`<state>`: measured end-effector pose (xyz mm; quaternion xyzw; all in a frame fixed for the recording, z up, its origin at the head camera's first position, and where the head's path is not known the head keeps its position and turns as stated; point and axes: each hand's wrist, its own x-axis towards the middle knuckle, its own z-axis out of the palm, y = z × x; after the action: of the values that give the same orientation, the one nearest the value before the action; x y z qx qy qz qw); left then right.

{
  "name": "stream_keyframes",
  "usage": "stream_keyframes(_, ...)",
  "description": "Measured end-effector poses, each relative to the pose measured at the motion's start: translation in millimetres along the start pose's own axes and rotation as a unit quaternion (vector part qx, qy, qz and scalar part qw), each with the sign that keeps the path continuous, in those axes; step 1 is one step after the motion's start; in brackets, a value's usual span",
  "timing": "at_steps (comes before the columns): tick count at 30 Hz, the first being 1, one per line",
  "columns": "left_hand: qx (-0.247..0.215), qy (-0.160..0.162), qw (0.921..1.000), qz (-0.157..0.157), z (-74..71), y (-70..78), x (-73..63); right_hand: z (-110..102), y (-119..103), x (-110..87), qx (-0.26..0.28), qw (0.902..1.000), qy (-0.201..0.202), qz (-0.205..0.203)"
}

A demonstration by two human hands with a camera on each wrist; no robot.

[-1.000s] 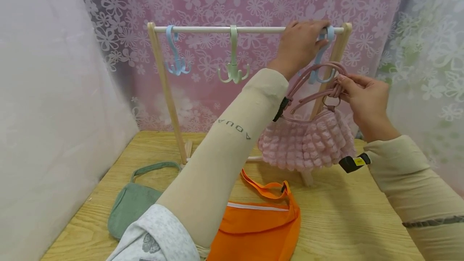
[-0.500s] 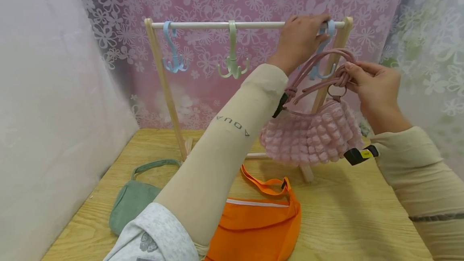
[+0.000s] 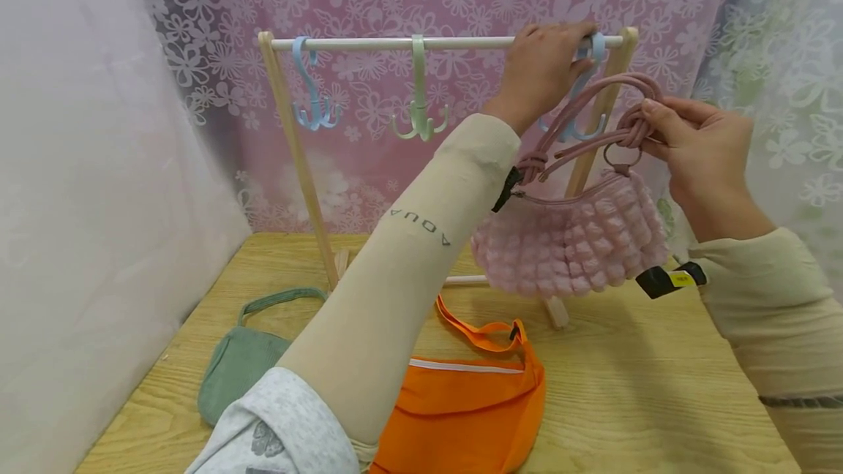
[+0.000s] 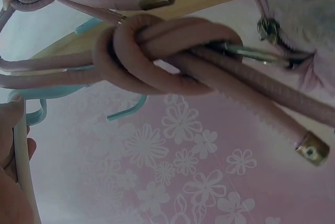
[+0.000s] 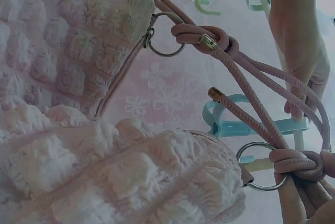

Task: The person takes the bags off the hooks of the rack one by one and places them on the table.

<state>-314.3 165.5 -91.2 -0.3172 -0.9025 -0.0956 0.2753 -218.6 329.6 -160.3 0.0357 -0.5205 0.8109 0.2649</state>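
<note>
A pink puffy quilted handbag [image 3: 579,240] hangs in front of the rack's right side. My right hand [image 3: 714,156] pinches the knotted end of its cord strap [image 3: 632,80], just above a metal ring [image 5: 238,157]. The strap arches up in front of the right blue hook [image 3: 598,48]. At the top of that hook my left hand [image 3: 543,68] grips it against the white rod [image 3: 474,43]. In the left wrist view, the strap's other knot [image 4: 157,56] with its gold-tipped end is close to the camera. My left forearm hides part of the handbag's left end.
Further left on the rod hang a green hook [image 3: 419,93] and another blue hook [image 3: 309,86]. An orange bag [image 3: 470,415] and a green corduroy bag [image 3: 240,371] lie on the wooden table [image 3: 632,386]. Wooden legs [image 3: 299,152] support the rack.
My right hand has moved right and slightly up, drawing the handbag and its strap the same way. My left hand stays at the hook.
</note>
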Motion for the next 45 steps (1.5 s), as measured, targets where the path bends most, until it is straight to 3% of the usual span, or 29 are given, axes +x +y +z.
stream_keyframes(11, -0.002, 0.005, 0.9997, 0.024, -1.1, 2.1, -1.7, -7.8, -14.6, -14.6, 0.009, 0.9999, -0.010, -0.003)
stream_keyframes(19, 0.083, 0.012, 0.9948, 0.058, 5.0, -1.4, -10.4, -10.3, -18.0, -25.7, 0.002, 0.9996, -0.021, -0.017)
stream_keyframes(25, 0.108, 0.010, 0.9921, 0.064, 7.5, -0.2, -12.3, -12.6, -21.3, -31.2, 0.013, 0.9996, -0.020, -0.011)
stream_keyframes(38, 0.084, 0.012, 0.9944, 0.064, 6.9, -2.8, -16.7, -16.6, -17.6, -51.0, -0.022, 0.9984, -0.044, -0.029)
stream_keyframes(45, -0.012, -0.011, 0.9966, 0.081, 7.0, -4.1, -30.4, -21.4, -15.7, -58.4, -0.025, 0.9961, -0.062, -0.058)
